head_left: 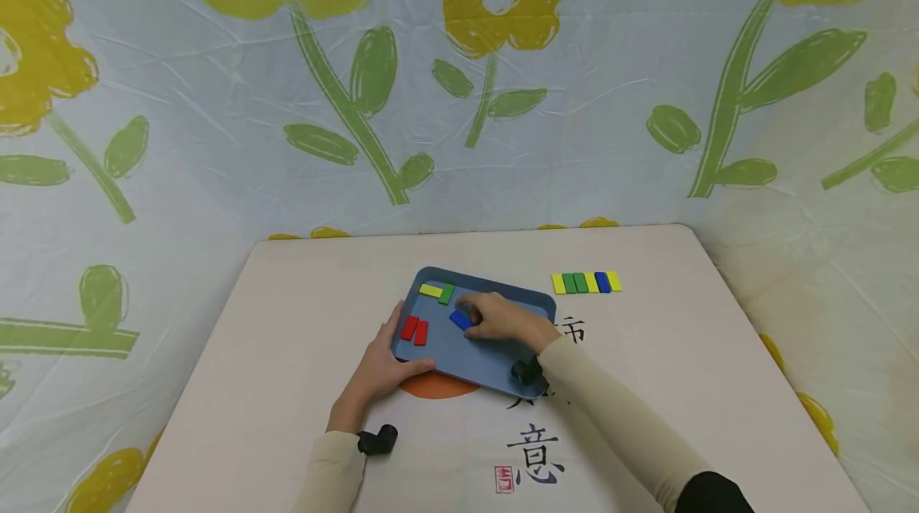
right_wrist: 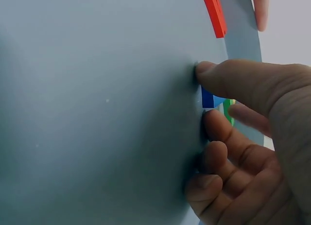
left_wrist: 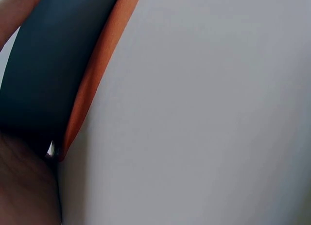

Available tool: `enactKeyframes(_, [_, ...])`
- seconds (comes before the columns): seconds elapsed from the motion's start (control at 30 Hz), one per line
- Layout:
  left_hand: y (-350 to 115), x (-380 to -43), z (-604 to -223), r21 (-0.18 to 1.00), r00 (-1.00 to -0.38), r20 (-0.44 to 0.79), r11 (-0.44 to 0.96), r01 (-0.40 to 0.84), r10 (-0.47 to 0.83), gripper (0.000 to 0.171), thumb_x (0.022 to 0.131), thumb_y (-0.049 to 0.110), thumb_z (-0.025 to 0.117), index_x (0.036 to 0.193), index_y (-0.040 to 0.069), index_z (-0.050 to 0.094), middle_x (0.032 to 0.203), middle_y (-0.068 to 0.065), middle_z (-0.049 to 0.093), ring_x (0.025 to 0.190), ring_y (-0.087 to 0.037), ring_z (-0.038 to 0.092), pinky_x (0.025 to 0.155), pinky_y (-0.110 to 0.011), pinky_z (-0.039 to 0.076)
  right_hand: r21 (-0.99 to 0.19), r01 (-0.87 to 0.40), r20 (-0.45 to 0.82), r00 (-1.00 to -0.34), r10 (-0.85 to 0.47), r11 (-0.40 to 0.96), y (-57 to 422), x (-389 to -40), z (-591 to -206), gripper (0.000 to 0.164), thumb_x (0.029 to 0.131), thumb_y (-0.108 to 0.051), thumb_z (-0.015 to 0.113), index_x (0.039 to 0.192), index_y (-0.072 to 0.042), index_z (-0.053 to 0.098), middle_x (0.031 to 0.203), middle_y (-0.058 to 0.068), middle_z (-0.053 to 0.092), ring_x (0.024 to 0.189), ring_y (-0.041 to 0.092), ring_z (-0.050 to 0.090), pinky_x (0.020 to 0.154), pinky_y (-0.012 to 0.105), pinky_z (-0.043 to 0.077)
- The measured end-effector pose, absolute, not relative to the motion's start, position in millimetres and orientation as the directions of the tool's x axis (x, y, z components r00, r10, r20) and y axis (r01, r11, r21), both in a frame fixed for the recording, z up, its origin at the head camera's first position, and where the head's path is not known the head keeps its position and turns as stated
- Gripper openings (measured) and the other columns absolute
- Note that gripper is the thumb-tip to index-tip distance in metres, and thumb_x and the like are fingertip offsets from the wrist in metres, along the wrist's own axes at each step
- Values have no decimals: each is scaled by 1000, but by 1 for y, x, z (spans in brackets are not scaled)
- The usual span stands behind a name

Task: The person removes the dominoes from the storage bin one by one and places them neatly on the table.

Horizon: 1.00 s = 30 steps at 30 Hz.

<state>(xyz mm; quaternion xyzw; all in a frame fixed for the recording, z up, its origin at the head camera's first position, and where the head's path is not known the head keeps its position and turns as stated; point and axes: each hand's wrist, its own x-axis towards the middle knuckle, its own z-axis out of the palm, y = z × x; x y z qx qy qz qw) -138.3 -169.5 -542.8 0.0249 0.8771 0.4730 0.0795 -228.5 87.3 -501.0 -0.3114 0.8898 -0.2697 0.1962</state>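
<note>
A blue-grey tray [head_left: 495, 369] lies at a slant on the table. My left hand [head_left: 380, 365] is at its near left corner, thumb along the front rim and straight fingers along the left side. My right hand [head_left: 498, 317] reaches over the tray. Its thumb and index finger sit at either end of a blue tile [right_wrist: 208, 96], pinching it, while the other fingers curl beside them. Two red tiles [head_left: 415, 330] lie toward the tray's left side. Farther back, a yellow tile [head_left: 431, 290] touches a green tile [head_left: 446, 294].
Right of the tray, a row of yellow, green and blue tiles [head_left: 586, 282] lies on the pale table [head_left: 287, 297]. An orange printed shape [head_left: 439, 387] and black brush characters [head_left: 535, 453] show on the tabletop. A flower-printed cloth [head_left: 574, 114] hangs behind the table.
</note>
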Motion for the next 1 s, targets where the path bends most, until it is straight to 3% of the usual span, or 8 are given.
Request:
enactKeyframes(0.33, [-169,-138,-541,827,-985,-123,561,-34,121,111,68,57,81,151,47,7,160,-1,23,148,-39,10,111,-65,23,-598,-453,-194,-719,-668,661,87,-231,-501,46,86,-23,74,128,-12,59,85,-1,59,76,13,54,66,25,47])
enactKeyframes(0.6, [-168,-137,-541,824,-985,-131,565,-44,114,113,67,59,81,152,46,8,160,-1,23,148,-40,9,111,-66,24,-583,-427,-184,-760,-624,691,101,-231,-494,48,85,-26,75,128,-14,60,111,3,62,98,13,58,85,32,52])
enactKeyframes(1.0, [-169,-138,-542,828,-985,-136,558,-53,107,112,67,57,81,151,47,8,159,1,24,149,-37,8,111,-64,28,-613,-376,-114,-828,-549,694,153,-244,-465,51,84,-22,75,130,-10,57,112,9,62,92,19,63,78,35,55])
